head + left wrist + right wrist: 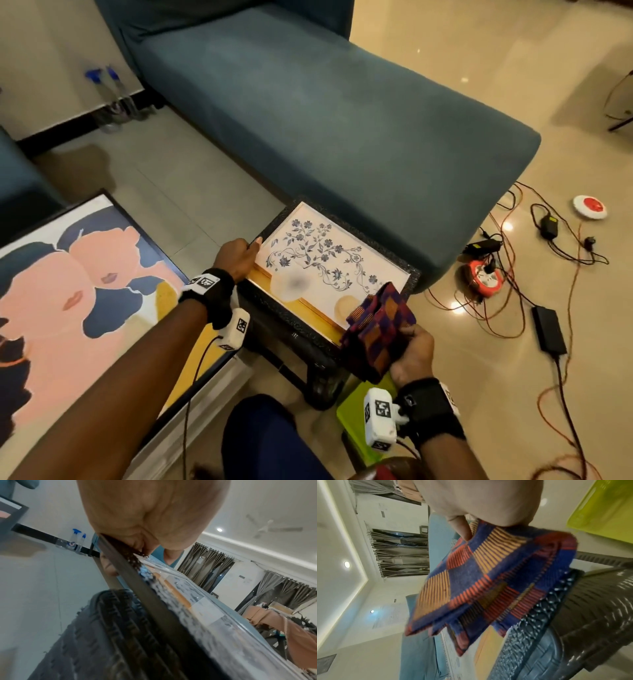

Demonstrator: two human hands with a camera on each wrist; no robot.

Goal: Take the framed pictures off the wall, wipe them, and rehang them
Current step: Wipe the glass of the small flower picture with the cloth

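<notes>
A small framed picture [325, 260] with blue flowers and a dark textured frame lies face up on a black stool [308, 356]. My left hand [248, 250] grips its left edge, thumb on top and fingers [108, 566] underneath. Over the frame's near right corner my right hand [411, 353] holds a folded purple, orange and red checked cloth [376, 329], which the right wrist view shows pinched cloth [488, 581] hanging over the frame corner. A large framed picture [68, 291] of pink faces lies flat at the left.
A teal sofa [342, 120] stands right behind the stool. Cables, power adapters [549, 329] and an orange extension reel [483, 277] litter the floor at the right. Two spray bottles [109, 89] stand by the wall. A green plastic item [359, 425] sits beside my knee.
</notes>
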